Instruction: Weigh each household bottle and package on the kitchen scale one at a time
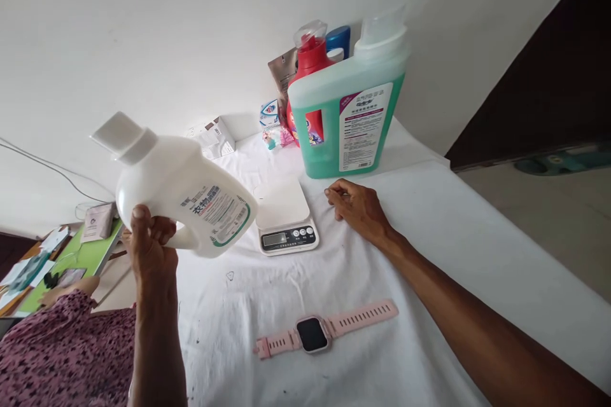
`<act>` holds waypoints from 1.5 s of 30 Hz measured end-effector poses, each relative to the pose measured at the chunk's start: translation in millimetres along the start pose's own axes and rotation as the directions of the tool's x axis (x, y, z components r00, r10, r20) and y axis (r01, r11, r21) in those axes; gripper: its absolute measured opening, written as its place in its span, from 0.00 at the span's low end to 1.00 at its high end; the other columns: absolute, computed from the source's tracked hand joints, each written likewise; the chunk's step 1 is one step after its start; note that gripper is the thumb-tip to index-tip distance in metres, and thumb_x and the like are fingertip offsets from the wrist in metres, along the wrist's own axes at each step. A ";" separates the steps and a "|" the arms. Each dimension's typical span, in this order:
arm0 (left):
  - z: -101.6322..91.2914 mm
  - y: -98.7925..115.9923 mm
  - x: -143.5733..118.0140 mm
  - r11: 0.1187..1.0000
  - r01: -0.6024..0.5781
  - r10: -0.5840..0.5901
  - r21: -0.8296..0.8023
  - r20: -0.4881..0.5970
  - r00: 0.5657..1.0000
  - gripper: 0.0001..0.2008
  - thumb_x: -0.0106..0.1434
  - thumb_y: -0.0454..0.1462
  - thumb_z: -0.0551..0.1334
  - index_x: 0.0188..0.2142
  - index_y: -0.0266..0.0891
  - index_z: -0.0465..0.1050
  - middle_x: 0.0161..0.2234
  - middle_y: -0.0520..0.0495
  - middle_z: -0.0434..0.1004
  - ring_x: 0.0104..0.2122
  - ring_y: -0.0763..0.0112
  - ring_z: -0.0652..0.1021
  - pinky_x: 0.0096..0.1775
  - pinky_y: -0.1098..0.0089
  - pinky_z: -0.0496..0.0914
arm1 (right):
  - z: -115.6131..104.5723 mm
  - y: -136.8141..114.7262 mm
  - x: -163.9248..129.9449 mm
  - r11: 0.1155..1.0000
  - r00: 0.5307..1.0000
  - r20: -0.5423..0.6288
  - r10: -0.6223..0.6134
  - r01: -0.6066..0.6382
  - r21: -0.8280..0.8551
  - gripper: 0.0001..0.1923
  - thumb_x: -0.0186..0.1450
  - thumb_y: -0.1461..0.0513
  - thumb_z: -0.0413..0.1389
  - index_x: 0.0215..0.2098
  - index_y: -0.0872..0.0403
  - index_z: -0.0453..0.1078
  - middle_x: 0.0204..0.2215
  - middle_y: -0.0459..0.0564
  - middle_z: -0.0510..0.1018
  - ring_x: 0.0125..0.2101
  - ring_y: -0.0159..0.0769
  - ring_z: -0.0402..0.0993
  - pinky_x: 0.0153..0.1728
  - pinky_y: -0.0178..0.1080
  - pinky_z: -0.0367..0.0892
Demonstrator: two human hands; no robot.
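White cloth covers the desk [429, 254], which stands against a plain pale wall. Above its left part the left hand [150, 248] holds a white detergent jug [186, 197] in the air, fingers [165, 227] wrapped through the handle and thumb up against the body. The jug is tilted, its square white cap pointing up and to the far left, and its label with dark characters and a green curved edge faces the camera. The right hand [356, 206] lies on the cloth, fingers loosely curled and holding nothing, just right of a small white kitchen scale [285, 216] and just in front of a big jug of green liquid [346, 114]. A pink smartwatch [312, 334] lies flat on the near cloth. Behind the green jug a red bottle [310, 57] and a blue one are largely hidden. The label print is too small to read, and the scale's display looks blank.
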State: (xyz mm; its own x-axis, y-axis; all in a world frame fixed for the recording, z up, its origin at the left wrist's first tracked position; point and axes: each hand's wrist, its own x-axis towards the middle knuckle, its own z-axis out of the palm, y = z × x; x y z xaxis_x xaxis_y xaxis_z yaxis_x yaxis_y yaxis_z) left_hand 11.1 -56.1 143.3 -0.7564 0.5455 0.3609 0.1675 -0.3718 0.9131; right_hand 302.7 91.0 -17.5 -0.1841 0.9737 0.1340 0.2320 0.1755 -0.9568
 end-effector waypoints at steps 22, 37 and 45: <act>97.6 -40.5 -6.0 0.999 0.036 -0.025 -0.030 0.290 0.957 0.34 0.44 0.56 0.78 0.19 0.41 0.55 0.16 0.62 0.46 0.16 0.84 0.52 0.19 0.74 0.50 | -0.6 5.5 5.8 0.999 1.000 0.006 -0.029 0.029 0.020 0.13 0.67 0.54 0.53 0.28 0.51 0.66 0.21 0.41 0.73 0.15 0.29 0.68 0.24 0.35 0.65; 54.2 -71.5 9.9 0.998 0.069 -0.068 0.007 0.286 0.956 0.34 0.62 0.70 0.55 0.28 0.42 0.71 0.28 0.46 0.72 0.33 0.67 0.76 0.37 0.69 0.72 | -1.6 -1.6 2.3 1.000 1.000 0.005 -0.018 0.018 -0.018 0.11 0.67 0.56 0.55 0.28 0.51 0.68 0.21 0.42 0.75 0.15 0.30 0.69 0.27 0.35 0.67; 22.7 -164.0 -5.4 0.954 0.197 -0.233 0.228 0.144 0.962 0.30 0.61 0.64 0.63 0.24 0.42 0.61 0.21 0.53 0.62 0.24 0.73 0.67 0.26 0.71 0.64 | -1.6 -3.5 0.6 0.999 1.000 0.009 -0.006 0.007 -0.050 0.10 0.66 0.56 0.55 0.28 0.52 0.68 0.23 0.44 0.76 0.16 0.29 0.69 0.27 0.35 0.67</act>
State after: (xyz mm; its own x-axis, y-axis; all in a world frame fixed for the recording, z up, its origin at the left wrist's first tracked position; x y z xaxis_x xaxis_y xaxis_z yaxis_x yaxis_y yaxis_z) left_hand 2.1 18.9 -4.2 -0.6755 0.7193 0.1619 0.1549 -0.0762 0.9850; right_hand 303.3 91.2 -13.7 -0.1943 0.9712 0.1375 0.2784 0.1890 -0.9417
